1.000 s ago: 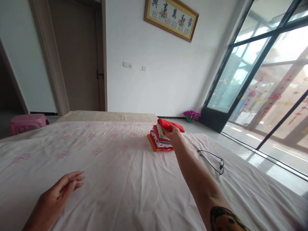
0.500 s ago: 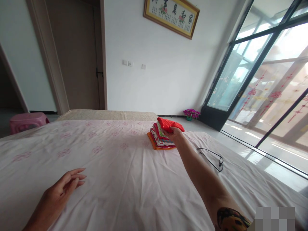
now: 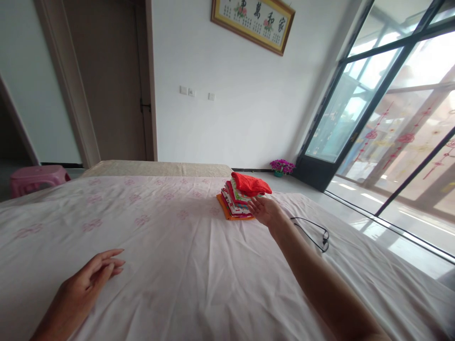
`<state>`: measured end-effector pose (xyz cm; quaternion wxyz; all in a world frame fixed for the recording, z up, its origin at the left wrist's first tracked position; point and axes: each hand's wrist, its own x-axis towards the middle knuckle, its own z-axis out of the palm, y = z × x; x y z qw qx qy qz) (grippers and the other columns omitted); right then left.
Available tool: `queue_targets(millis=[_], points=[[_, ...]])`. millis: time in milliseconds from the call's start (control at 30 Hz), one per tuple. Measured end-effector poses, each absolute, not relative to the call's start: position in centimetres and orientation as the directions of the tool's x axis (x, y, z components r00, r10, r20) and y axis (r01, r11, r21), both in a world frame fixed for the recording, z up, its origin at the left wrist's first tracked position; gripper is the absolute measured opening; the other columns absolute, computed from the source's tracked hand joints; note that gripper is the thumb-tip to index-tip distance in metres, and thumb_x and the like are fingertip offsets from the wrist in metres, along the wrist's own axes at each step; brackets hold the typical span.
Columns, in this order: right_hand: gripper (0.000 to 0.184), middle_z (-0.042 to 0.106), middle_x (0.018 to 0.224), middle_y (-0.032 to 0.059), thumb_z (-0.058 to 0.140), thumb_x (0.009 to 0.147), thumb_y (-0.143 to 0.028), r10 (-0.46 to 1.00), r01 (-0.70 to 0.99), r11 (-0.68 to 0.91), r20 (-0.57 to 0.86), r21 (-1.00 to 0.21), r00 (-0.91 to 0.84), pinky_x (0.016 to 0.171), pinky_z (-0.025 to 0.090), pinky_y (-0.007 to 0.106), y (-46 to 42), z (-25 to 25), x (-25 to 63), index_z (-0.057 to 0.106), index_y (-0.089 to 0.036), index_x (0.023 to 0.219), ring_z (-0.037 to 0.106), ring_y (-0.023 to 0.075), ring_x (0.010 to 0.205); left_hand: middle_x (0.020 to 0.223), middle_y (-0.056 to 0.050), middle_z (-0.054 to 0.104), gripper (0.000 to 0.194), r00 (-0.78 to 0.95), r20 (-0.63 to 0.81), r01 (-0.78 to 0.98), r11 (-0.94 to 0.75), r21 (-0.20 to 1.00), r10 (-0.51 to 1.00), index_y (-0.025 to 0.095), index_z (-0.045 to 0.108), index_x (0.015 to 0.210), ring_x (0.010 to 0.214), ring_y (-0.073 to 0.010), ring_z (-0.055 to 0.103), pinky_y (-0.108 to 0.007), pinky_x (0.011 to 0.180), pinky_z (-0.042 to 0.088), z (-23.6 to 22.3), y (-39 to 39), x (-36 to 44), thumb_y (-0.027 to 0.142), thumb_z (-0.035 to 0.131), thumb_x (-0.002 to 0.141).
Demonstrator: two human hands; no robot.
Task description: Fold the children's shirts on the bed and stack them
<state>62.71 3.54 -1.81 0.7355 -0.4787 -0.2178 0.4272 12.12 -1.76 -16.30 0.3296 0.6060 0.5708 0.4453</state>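
Observation:
A stack of folded cloths (image 3: 234, 201) sits toward the far side of a pale sheet with pink flower prints (image 3: 159, 255). On top of it lies a folded red cloth (image 3: 250, 183), and an orange one forms the bottom. My right hand (image 3: 262, 209) is at the near right side of the stack, palm turned up and fingers extended, gripping nothing. Whether its fingertips touch the cloths I cannot tell. My left hand (image 3: 90, 279) is over the sheet at the lower left, empty, its fingers loosely stretched.
Black-framed glasses (image 3: 316, 232) lie on the sheet to the right of my right forearm. Beyond the sheet's far edge are a pink stool (image 3: 40, 177) on the left and a pot of purple flowers (image 3: 282, 166) by the glass door (image 3: 330, 118).
My right hand has let go of the red cloth and drawn slightly down and toward me, its fingers opening. The red cloth stays on the stack. My left hand is nearly unchanged.

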Motion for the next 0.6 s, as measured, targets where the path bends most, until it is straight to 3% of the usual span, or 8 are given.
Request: queue_targets(millis=[67,133,233,300,367,433,500,600], points=[[0.015,0.063,0.072,0.001,0.055,0.079,-0.01,0.814,-0.368,0.143,-0.102,-0.919,0.572,0.064,0.056,0.031,3.1,-1.5,62.9,0.059,-0.02,0.088,0.06,0.0145,0.062,0.104,-0.005,0.075,0.053,-0.041,0.172,0.418,-0.14,0.897,0.984,0.024,0.058,0.121,0.097,-0.0216,0.072,-0.028,0.089,0.057,-16.4,-1.7,12.1,0.062,0.052,0.085],[0.019,0.066,0.081,0.0024,0.055,0.079,-0.013,0.784,-0.205,0.212,0.041,-0.956,0.619,0.074,0.056,0.033,3.8,-0.1,63.0,0.063,-0.019,0.095,0.061,0.0152,0.07,0.105,-0.005,0.075,0.051,-0.033,0.172,0.44,-0.14,0.887,0.985,0.024,0.059,0.119,0.098,-0.0214,0.072,-0.028,0.09,0.057,-16.5,-1.7,12.0,0.061,0.053,0.085],[0.025,0.068,0.107,0.0078,0.05,0.088,-0.027,0.722,0.343,0.275,0.429,-0.898,0.543,0.098,0.047,0.042,6.5,3.3,63.0,0.067,-0.019,0.105,0.06,0.0221,0.102,0.105,-0.004,0.075,0.047,-0.045,0.163,0.46,-0.125,0.879,0.986,0.026,0.063,0.114,0.098,-0.0205,0.072,-0.026,0.089,0.057,-16.8,-1.6,11.7,0.06,0.053,0.084],[0.033,0.061,0.129,0.0092,0.047,0.092,-0.036,0.756,0.667,0.131,0.509,-0.733,0.411,0.11,0.032,0.052,8.6,5.1,62.8,0.066,-0.022,0.115,0.047,0.029,0.126,0.104,-0.003,0.076,0.044,-0.054,0.164,0.461,-0.121,0.879,0.985,0.026,0.065,0.11,0.098,-0.0201,0.072,-0.025,0.088,0.057,-17.0,-1.5,11.6,0.06,0.053,0.084],[0.038,0.051,0.143,0.0086,0.049,0.093,-0.044,0.825,0.83,-0.01,0.464,-0.558,0.322,0.112,0.016,0.063,10.4,5.6,62.5,0.063,-0.026,0.123,0.03,0.0349,0.138,0.104,-0.003,0.076,0.042,-0.054,0.171,0.463,-0.127,0.877,0.984,0.027,0.066,0.107,0.098,-0.0203,0.073,-0.025,0.087,0.058,-17.1,-1.5,11.5,0.059,0.054,0.083],[0.039,0.049,0.144,0.0083,0.053,0.091,-0.05,0.896,0.888,-0.07,0.362,-0.454,0.256,0.109,0.008,0.07,11.6,4.7,62.2,0.063,-0.03,0.124,0.025,0.0378,0.14,0.103,-0.002,0.076,0.04,-0.048,0.181,0.46,-0.139,0.877,0.982,0.027,0.067,0.105,0.097,-0.021,0.073,-0.026,0.087,0.059,-17.2,-1.4,11.6,0.058,0.055,0.084],[0.04,0.055,0.137,0.0087,0.054,0.09,-0.055,0.939,0.906,-0.081,0.274,-0.415,0.209,0.105,0.008,0.074,12.4,3.0,62.1,0.064,-0.032,0.121,0.03,0.0384,0.136,0.101,-0.002,0.077,0.04,-0.041,0.187,0.449,-0.149,0.881,0.981,0.026,0.068,0.102,0.096,-0.0216,0.073,-0.027,0.086,0.059,-17.3,-1.2,11.5,0.058,0.055,0.083],[0.046,0.057,0.133,0.0092,0.048,0.091,-0.062,0.948,0.926,-0.087,0.256,-0.367,0.19,0.102,0.009,0.077,13.3,0.3,62.4,0.062,-0.033,0.123,0.034,0.0384,0.131,0.102,-0.002,0.077,0.04,-0.034,0.173,0.449,-0.139,0.883,0.984,0.026,0.069,0.102,0.096,-0.0215,0.073,-0.026,0.087,0.059,-17.6,-1.1,11.3,0.059,0.056,0.082]])
